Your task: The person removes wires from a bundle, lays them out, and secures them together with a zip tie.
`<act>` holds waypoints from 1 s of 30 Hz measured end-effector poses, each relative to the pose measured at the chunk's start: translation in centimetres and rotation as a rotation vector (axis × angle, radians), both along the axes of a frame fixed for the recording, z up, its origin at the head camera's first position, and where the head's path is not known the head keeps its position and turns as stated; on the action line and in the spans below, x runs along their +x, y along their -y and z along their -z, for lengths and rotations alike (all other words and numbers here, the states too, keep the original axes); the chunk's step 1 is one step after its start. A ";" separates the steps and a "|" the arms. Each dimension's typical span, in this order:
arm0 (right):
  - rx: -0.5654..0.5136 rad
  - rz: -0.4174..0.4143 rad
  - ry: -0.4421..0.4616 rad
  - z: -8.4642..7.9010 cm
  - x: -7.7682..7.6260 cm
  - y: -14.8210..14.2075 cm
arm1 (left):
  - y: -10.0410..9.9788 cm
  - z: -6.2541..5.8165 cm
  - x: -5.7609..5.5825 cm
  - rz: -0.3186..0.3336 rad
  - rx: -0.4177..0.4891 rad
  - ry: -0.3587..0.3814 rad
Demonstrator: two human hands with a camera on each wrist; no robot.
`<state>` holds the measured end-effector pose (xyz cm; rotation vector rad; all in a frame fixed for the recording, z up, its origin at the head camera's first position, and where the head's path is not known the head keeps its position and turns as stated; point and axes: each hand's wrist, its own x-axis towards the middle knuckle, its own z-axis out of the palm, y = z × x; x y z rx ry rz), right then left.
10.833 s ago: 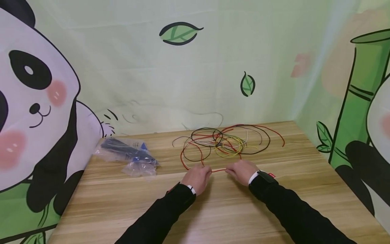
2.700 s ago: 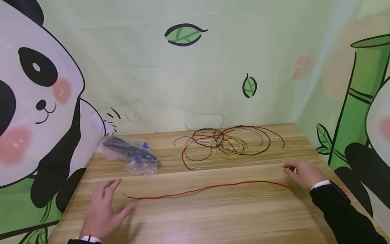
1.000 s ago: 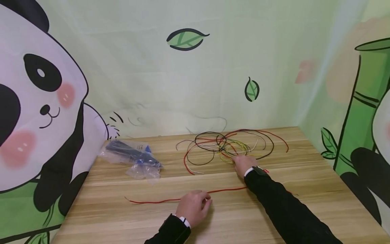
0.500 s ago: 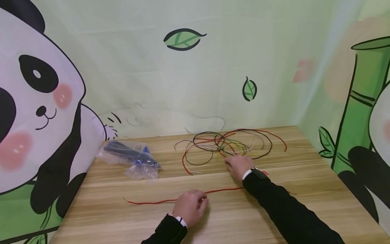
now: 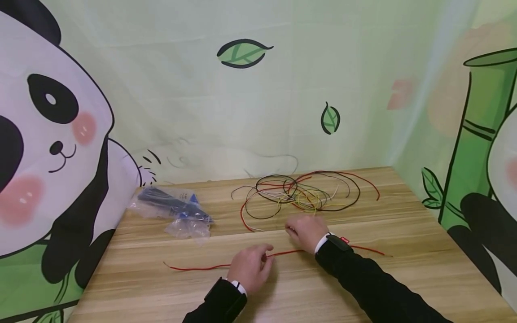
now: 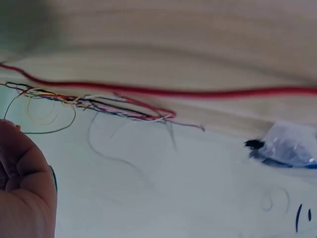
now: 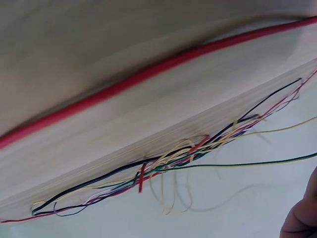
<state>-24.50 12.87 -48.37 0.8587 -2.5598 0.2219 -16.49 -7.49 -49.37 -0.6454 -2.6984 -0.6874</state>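
Observation:
A length of red wire (image 5: 202, 268) lies stretched across the near part of the wooden table. My left hand (image 5: 249, 268) is over its middle with relaxed fingers, the wire passing by the gap between thumb and index finger. Just beyond, my right hand (image 5: 308, 232) is in front of a tangle of thin wires, thumb and fingertips together in a pinch. Yellow wire (image 5: 313, 205) trails from the tangle toward this hand. In the right wrist view a yellow wire (image 7: 277, 130) and a green-yellow wire (image 7: 247, 164) stretch out of the tangle; I cannot tell whether both are gripped.
The tangle holds black wire (image 5: 350, 207), red wire (image 5: 369, 183) and white wire. A clear plastic bag (image 5: 187, 226) with a dark blue-black item inside lies at the back left. A printed panda cloth (image 5: 181, 89) hangs along the table's (image 5: 133, 287) back edge.
The red wire was drawn from the tangle and laid out straight. My right hand then reached into the tangle and came back toward me, stretching the yellow loops. Lately my left hand has barely moved.

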 end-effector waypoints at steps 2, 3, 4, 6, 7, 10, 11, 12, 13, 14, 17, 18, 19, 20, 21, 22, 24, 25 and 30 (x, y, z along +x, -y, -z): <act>0.002 0.005 0.008 -0.1 0.4 0.1 | -0.5 -0.7 -0.4 0.004 -0.020 -0.010; -0.003 0.003 0.011 -0.1 0.5 0.2 | -0.8 -1.0 -0.6 0.009 -0.032 -0.018; -0.011 0.000 0.015 -0.2 0.7 0.3 | -1.1 -1.3 -0.8 0.012 -0.045 -0.021; -0.025 -0.004 0.019 -0.2 1.0 0.4 | -1.9 -1.8 -1.3 0.019 -0.074 -0.025; -0.032 -0.008 0.016 -0.2 1.2 0.4 | -2.2 -2.0 -1.5 0.019 -0.092 -0.027; -0.041 -0.016 0.006 -0.2 1.5 0.5 | -3.0 -2.3 -2.2 0.006 -0.139 -0.004; -0.039 -0.017 0.003 -0.2 1.6 0.6 | -3.2 -2.4 -2.4 -0.002 -0.154 0.009; -0.037 -0.021 0.000 -0.2 1.7 0.6 | -3.3 -2.3 -2.6 -0.012 -0.168 0.018; -0.036 -0.028 -0.004 -0.2 1.8 0.6 | -3.4 -2.3 -2.7 -0.020 -0.179 0.028; -0.035 -0.033 -0.005 -0.2 1.9 0.6 | -3.4 -2.2 -2.9 -0.026 -0.186 0.040; -0.035 -0.054 -0.010 -0.2 2.3 0.6 | -3.3 -1.8 -3.3 -0.036 -0.192 0.051; -0.036 -0.063 -0.013 -0.2 2.4 0.7 | -3.2 -1.6 -3.4 -0.036 -0.190 0.043; -0.039 -0.070 -0.011 -0.2 2.4 0.7 | -3.2 -1.5 -3.5 -0.036 -0.185 0.034; -0.039 -0.075 -0.009 -0.1 2.5 0.7 | -3.1 -1.3 -3.6 -0.034 -0.178 0.026; -0.039 -0.080 -0.005 -0.1 2.5 0.7 | -3.0 -1.2 -3.6 -0.031 -0.174 0.015; -0.032 -0.082 0.001 0.0 2.5 0.6 | -3.0 -1.1 -3.7 -0.028 -0.170 0.007; -0.017 -0.077 0.023 0.2 2.5 0.5 | -2.9 -0.9 -3.8 -0.022 -0.165 0.000; -0.009 -0.073 0.039 0.3 2.5 0.3 | -2.8 -0.8 -3.9 -0.019 -0.160 -0.002; 0.023 -0.047 0.094 0.9 2.2 -0.8 | -2.4 -0.7 -4.0 -0.041 -0.146 0.008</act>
